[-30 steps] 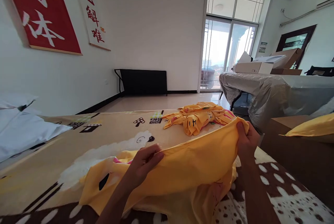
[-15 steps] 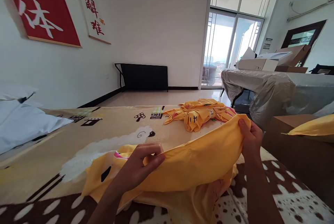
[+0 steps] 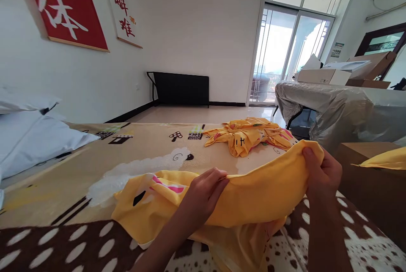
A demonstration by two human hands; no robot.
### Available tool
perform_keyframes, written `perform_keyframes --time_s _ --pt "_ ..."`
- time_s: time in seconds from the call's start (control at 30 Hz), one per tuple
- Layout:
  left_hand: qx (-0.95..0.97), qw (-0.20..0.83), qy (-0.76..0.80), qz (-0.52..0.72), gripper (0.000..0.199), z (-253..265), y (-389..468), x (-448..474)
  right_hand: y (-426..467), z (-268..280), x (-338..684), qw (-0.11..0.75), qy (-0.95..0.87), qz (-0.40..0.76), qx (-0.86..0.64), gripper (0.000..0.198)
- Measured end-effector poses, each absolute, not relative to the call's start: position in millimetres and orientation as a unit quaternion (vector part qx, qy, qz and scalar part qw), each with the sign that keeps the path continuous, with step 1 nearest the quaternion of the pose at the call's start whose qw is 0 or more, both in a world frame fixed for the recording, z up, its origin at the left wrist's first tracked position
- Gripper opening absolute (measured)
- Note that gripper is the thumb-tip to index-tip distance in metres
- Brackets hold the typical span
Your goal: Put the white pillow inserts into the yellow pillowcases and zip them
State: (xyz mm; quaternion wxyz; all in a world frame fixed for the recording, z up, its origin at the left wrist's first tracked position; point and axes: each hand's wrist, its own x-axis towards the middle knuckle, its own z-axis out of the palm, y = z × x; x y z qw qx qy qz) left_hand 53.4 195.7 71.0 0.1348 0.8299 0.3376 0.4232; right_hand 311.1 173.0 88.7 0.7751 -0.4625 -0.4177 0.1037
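A yellow cloth (image 3: 260, 200) with a pink-and-black print at its left end is stretched between my two hands, its lower folds hanging onto the bed. My left hand (image 3: 204, 193) pinches the upper edge near the middle between thumb and fingers. Farther right, my right hand (image 3: 323, 172) is closed on the raised corner, thumb on the near side. Whether the cloth is a pillowcase or a garment, I cannot tell. Beyond it lies a crumpled heap of similar printed yellow cloth (image 3: 244, 141).
A patterned blanket (image 3: 72, 246) covers the bed under the cloth. White pillows (image 3: 41, 141) lie at the left. On the right stand a brown carton (image 3: 358, 179) with more yellow fabric (image 3: 385, 160) and a plastic-covered table (image 3: 336, 103) bearing boxes.
My left hand has moved right along the cloth's edge, closer to my right hand, which has shifted slightly right. More of the printed left end shows. The whole view has swung a little left.
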Motion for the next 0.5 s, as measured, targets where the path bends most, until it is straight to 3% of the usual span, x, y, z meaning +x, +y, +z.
perform_keyframes --time_s 0.17,0.3,0.5 --pt "0.783 0.234 0.370 0.443 0.029 83 189 44 196 79 316 0.713 -0.468 0.130 -0.507 0.037" --pt "0.728 0.310 0.398 0.466 0.033 88 196 31 217 68 316 0.626 -0.539 0.296 -0.481 0.041" --pt "0.593 0.376 0.460 0.543 0.032 90 219 13 228 44 324 0.385 -0.654 0.505 -0.412 0.056"
